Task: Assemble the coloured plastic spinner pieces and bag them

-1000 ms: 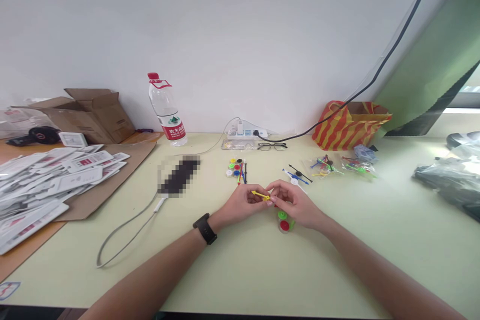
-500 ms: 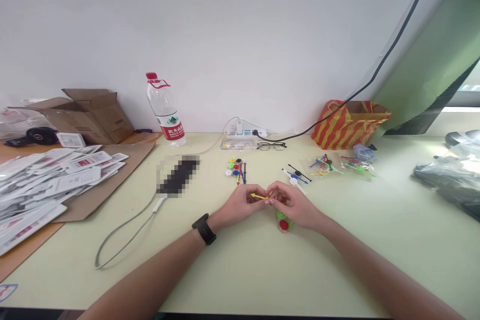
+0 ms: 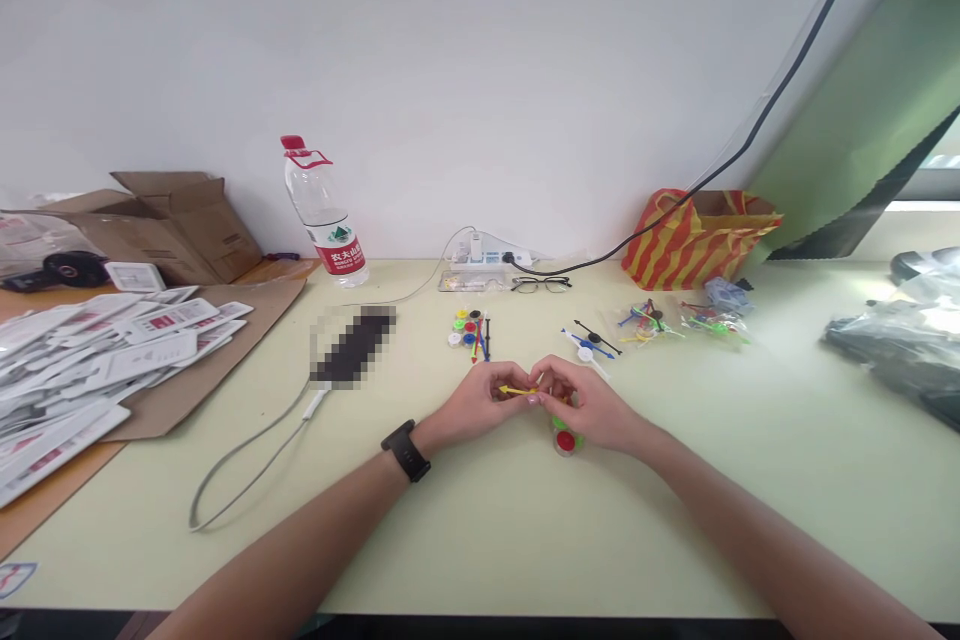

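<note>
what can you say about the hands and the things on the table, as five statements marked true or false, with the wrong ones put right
1. The fingertips of the left hand and the right hand meet at a yellow arrow. True.
2. The black watch is worn on the right. False: it is worn on the left.
3. The bottle has a red cap. True.
4. The glasses lie inside the striped bag. False: they lie on the table, left of the bag in the picture.
5. The striped bag is blue and white. False: it is red and yellow.
</note>
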Tool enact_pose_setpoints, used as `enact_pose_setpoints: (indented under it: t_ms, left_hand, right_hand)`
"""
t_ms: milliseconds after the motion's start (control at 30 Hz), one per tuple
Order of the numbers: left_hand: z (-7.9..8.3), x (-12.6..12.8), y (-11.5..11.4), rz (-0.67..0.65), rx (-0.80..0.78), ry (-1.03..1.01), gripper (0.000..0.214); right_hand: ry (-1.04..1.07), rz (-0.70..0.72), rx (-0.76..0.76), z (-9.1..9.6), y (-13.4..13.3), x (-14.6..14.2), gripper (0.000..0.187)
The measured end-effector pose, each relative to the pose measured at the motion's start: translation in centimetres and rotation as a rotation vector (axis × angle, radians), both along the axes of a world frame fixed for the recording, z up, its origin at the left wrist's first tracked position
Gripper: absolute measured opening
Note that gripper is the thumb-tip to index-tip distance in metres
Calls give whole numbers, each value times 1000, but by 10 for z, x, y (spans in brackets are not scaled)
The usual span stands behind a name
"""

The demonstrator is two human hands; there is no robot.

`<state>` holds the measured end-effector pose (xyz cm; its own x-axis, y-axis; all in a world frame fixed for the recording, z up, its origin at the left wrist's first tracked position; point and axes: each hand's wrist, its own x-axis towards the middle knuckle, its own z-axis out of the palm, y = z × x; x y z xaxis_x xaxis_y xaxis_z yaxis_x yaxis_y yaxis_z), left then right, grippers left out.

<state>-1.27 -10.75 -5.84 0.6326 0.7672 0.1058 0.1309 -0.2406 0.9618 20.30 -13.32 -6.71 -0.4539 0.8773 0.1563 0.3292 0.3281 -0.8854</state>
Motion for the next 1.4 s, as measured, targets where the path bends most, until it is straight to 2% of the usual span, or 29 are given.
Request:
enact_pose_setpoints:
  t_ms: [300, 800, 933, 1400]
  left_hand:
    - [-4, 1, -1, -31, 48, 35, 30]
    - [0, 2, -3, -31, 91, 71, 27]
    - [2, 3, -5, -16, 139, 115, 27]
    - [0, 3, -5, -5, 189, 173, 28]
  right_hand:
    - [-50, 7, 7, 3, -3, 2, 5]
    - [-87, 29, -9, 5, -4, 3, 3]
    - [-148, 28, 32, 8, -6, 4, 1]
    - [-227, 33, 80, 8, -7, 6, 8]
